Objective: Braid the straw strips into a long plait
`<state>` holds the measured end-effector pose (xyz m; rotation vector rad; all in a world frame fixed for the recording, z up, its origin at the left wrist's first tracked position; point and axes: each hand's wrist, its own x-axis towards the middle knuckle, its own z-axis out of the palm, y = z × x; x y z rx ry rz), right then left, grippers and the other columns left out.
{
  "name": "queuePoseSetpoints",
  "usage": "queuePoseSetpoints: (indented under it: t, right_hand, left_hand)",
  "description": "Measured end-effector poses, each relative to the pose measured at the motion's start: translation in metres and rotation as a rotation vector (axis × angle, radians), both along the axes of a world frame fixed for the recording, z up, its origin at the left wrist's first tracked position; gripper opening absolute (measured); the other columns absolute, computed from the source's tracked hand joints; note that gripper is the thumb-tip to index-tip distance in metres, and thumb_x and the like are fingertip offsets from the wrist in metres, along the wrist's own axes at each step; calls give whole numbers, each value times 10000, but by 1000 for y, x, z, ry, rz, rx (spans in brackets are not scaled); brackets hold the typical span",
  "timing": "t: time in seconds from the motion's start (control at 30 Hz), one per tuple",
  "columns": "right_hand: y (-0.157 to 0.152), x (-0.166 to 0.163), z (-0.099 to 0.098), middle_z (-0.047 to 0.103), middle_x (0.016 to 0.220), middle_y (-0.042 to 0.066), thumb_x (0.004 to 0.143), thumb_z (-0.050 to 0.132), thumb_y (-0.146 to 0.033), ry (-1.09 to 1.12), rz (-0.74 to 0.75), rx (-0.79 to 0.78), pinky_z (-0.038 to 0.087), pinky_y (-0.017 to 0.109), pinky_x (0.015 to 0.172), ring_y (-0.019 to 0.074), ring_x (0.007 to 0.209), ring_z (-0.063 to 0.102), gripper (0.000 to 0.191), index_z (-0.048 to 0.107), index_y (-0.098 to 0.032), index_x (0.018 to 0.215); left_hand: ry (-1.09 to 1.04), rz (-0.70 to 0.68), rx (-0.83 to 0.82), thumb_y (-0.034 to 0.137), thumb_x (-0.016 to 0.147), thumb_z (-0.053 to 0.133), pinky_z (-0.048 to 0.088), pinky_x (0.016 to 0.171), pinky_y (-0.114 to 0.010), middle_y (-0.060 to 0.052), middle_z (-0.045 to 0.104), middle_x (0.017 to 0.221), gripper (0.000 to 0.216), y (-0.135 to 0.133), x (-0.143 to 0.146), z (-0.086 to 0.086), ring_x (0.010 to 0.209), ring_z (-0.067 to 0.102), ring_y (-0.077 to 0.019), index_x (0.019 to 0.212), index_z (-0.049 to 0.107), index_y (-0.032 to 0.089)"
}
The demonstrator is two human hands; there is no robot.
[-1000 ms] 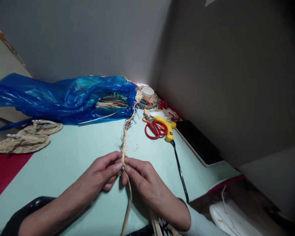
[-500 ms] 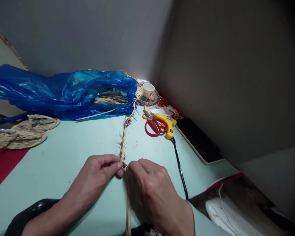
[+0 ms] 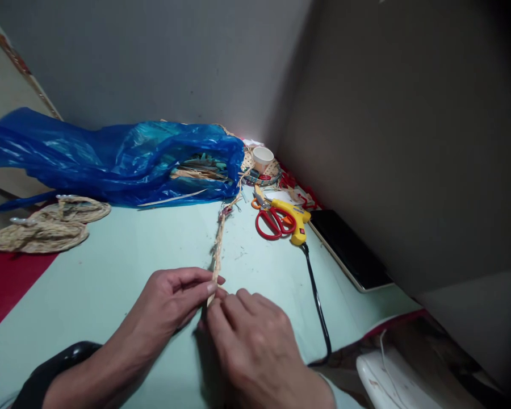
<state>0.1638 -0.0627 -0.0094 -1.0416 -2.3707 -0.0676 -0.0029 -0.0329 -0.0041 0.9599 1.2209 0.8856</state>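
Observation:
A pale braid of dried plant fibre (image 3: 218,247) runs from the back of the table toward me, with frayed ends along its far part. My left hand (image 3: 181,295) pinches the near end of the braid between thumb and fingers. Right beside it, my right hand (image 3: 251,335) is closed at the loose strands just below the braid; its fingertips are partly hidden behind the knuckles. A small clip-like piece (image 3: 225,210) sits on the far part of the braid.
Red-handled scissors (image 3: 276,222) lie against a yellow glue gun (image 3: 298,218) with a black cord. A dark tablet (image 3: 351,250) rests on the right. Behind are a blue plastic bag (image 3: 123,165) of fibre strips and a white cup (image 3: 263,158). Woven soles (image 3: 40,236) lie left.
My right hand has moved left and down, closer to my left hand. The small loop of strand between the hands no longer shows. The whole view has shifted slightly.

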Motion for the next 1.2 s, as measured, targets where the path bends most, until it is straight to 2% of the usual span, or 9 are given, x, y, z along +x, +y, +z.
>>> queuePoseSetpoints:
  t: [0.07,0.17,0.3,0.47,0.63,0.87,1.0,1.1,1.2]
  right_hand:
    - [7,12,12,673,871,97,998,521,-279,164,-13,-205,467,373,678,245,777,607,208,677,-143,980]
    - [24,22,26,672,963,58,1031,513,-298,395,-47,-541,461,354,815,215,916,619,185,650,-174,1043]
    - [43,15,24,628,816,-7,1053,464,-267,482,95,-924,416,277,757,143,804,577,242,592,-185,865]
    - [42,4,9,588,739,-22,1023,490,-246,605,81,-982,379,260,702,121,721,521,271,564,-176,772]
    - [36,5,7,576,646,-22,973,539,-219,672,0,-1039,357,252,615,111,616,475,293,606,-161,693]
    - [30,4,8,619,608,1,946,560,-238,825,-53,-1090,375,247,590,116,575,503,302,665,-146,678]
    - [29,6,7,632,651,9,934,566,-221,860,-11,-1047,388,258,641,127,638,518,311,671,-146,651]
    - [30,8,6,607,665,3,936,575,-268,895,29,-1071,389,265,654,137,669,517,294,692,-149,694]
    - [32,10,5,650,701,29,942,580,-319,949,83,-1174,429,284,694,160,699,577,295,733,-137,767]
  left_hand:
    - [-4,-7,-17,359,711,859,491,693,-210,-24,797,767,207,-1,-1,2,760,675,-159,837,831,197]
    - [-45,-25,-70,399,715,859,493,674,-209,-21,801,779,270,-1,-2,5,747,684,-158,894,829,200]
    - [-41,-32,-53,414,655,899,508,694,-228,-15,791,746,310,1,-2,6,735,682,-167,853,806,194]
    - [-12,-77,10,410,732,839,497,743,-254,-12,778,786,294,-2,-1,3,788,682,-179,876,700,195]
    - [82,-122,33,486,842,705,393,574,-233,42,711,682,325,-9,-2,2,628,579,-148,994,542,249]
    - [520,-163,296,486,958,525,442,603,-258,36,647,618,334,-18,-5,15,624,606,-165,741,612,248]
    - [803,-101,760,244,968,533,457,556,-240,57,682,615,172,-29,4,4,515,628,-132,836,643,252]
    - [960,-199,1239,58,911,495,491,536,-257,4,715,622,194,-32,8,-8,485,656,-152,946,640,184]
    - [1002,-264,1499,7,871,470,512,520,-284,-50,741,646,278,-33,7,-11,495,662,-178,1094,607,103]
